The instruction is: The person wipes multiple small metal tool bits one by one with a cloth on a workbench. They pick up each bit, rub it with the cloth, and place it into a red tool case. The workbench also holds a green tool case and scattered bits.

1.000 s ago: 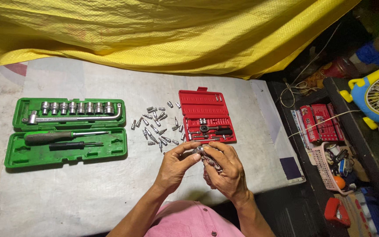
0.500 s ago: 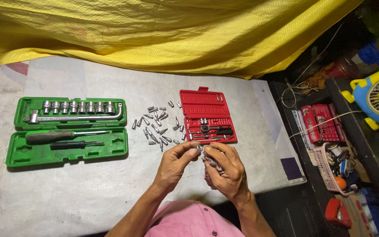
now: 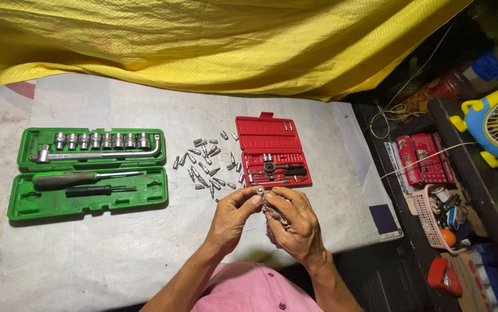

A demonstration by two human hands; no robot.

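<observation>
Seemingly socket pinched, table edge near

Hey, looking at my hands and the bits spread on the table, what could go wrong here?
The small metal bit is pinched only at the fingertips of the left hand while the right hand holds a cloth; it could slip and drop. The loose bits lie scattered between the green case and red case, so a forearm sweep might knock some off the table.

Left hand and right hand meet, fingers curled together.
</observation>
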